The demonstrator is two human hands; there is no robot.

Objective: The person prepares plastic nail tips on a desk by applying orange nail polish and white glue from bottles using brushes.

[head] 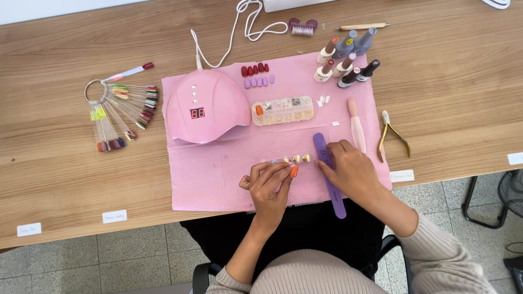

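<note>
Currently, as I log it from my remote seat:

Item 1. Left hand [268, 188]: fingers pinched around an orange nail tip [294, 172], held just above the pink mat [218, 174]. A grasp, not a fist. Risk, in my judgement: the tip is small and slick, so a light squeeze could flick it off the mat's near edge and onto the floor.

Item 2. Right hand [348, 171]: fingertips pressed down on the purple nail file [329, 175], which lies aslant with its lower end past the mat's edge, over the lap. Whether it grips the file or only pins it, I cannot tell. If the pressure lifts, the overhanging end could tip the file off the table.

Item 3. Clear strip with small pale nail tips [294, 159]: lies on the mat between the two hands, touching or nearly touching the file. A sweep of either wrist could scatter the tips.

Item 4. Pink nail lamp [204, 106]: at the mat's left, well apart from both hands; its white cord [239, 30] trails back across the wooden table [54, 179]. Low risk.

Item 5. Clear box of decorations [283, 110]: beyond the strip, with its lid state unclear. A knock might spill it.

Item 6. Polish bottles [344, 57]: clustered upright at the mat's far right corner. A reach over them could topple several.

Item 7. Gold cuticle nippers [393, 136]: on bare wood right of the mat, near the right forearm; a sleeve could drag them.
</note>
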